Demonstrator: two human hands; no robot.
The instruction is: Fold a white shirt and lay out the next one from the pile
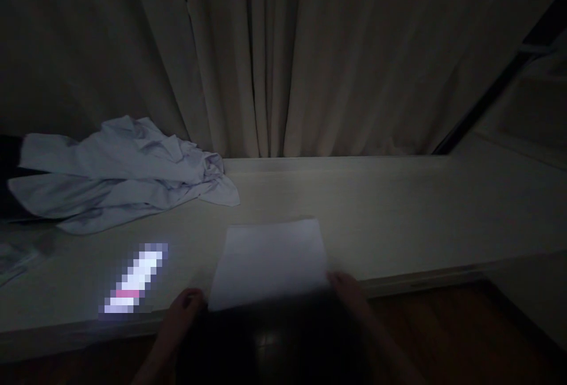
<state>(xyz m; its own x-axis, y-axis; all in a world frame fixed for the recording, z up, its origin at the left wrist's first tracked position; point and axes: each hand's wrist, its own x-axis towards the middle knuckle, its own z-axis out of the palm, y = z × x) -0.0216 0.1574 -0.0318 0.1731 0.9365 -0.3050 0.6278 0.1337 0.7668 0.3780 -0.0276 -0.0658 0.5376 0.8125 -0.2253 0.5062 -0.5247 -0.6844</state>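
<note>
A flat white rectangular sheet (270, 258) lies in the middle, by the front edge of the pale bench; whether it is folded cloth or paper is too dark to tell. At its lower left corner is my left hand (186, 305), fingers curled closed against the sheet's side. My right hand (348, 287) is closed at the opposite side, fingertips at the sheet's right edge and blurred by the dim light. The sheet's lower edge fades into the dark shape of my lap.
Crumpled white cloth (146, 166) is heaped at the back left of the bench (398, 214), beside something black. A bright, pixelated phone-like screen (137, 279) lies front left. Long beige curtains (354, 60) hang behind, and a clear plastic-looking item (15, 258) is at far left.
</note>
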